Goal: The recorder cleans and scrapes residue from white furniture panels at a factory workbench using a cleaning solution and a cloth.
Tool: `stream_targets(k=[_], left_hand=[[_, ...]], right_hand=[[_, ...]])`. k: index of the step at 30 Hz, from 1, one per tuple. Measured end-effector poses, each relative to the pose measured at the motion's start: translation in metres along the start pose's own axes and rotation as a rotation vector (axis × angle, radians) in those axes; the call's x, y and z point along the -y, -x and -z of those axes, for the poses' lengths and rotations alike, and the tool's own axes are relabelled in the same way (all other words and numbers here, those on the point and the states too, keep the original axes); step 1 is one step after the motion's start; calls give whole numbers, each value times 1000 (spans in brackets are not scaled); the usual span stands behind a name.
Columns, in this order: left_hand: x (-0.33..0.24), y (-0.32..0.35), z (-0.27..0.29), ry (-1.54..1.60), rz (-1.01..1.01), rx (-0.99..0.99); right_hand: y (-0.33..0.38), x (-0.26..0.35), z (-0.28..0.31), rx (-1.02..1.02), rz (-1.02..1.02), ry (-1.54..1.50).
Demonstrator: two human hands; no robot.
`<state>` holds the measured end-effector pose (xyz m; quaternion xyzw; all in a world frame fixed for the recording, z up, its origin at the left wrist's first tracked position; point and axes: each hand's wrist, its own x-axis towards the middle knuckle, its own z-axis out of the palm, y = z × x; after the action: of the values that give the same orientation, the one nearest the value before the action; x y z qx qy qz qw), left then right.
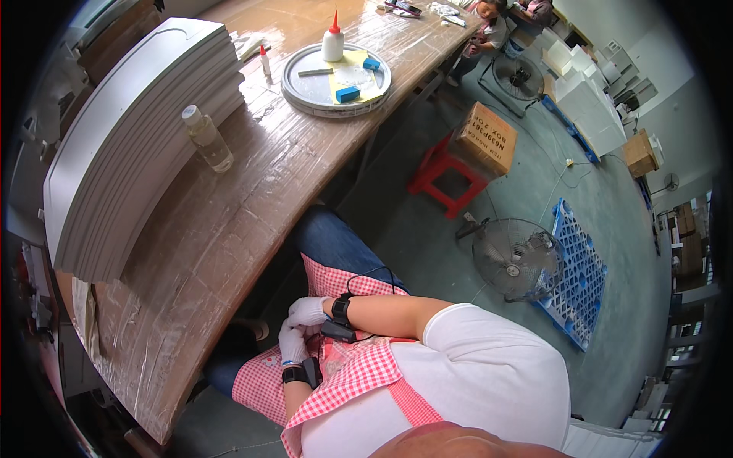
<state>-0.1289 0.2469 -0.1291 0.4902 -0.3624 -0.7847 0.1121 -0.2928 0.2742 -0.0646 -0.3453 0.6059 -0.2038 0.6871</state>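
Note:
My two hands, in white knitted gloves, meet low over the pink checked apron [368,374] on my lap. My right hand [308,311] lies against the fingers of my left hand [292,343]. Both look closed, with the fingers bent inward; whatever they hold, if anything, is hidden. A black strap [340,309] with a small dark device circles my right wrist, and another black strap [293,375] is on the left one. A thin black cable loops above the right wrist. The hands are apart from the wrapped table's edge.
On the plastic-covered table [221,229] stand a stack of curved white panels [134,137], a clear bottle [208,140], and a round lid [305,103] carrying a red-tipped glue bottle [333,44] and blue blocks. Right are a carton [483,140] on a red stool [445,185], a fan [513,259] and a blue pallet [582,286].

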Motion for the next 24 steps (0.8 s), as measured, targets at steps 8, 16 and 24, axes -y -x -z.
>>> stream_targets(k=[8,16,24], left_hand=[[9,-7,7,-46,-34,-23],[-2,-2,3,-67,-2,-7],[-4,1,-5,-11,-13,-37]], right_hand=[[4,3,1,13,3,8],[6,3,1,6,-2,-94],[7,4,1,-17,36,-85]])
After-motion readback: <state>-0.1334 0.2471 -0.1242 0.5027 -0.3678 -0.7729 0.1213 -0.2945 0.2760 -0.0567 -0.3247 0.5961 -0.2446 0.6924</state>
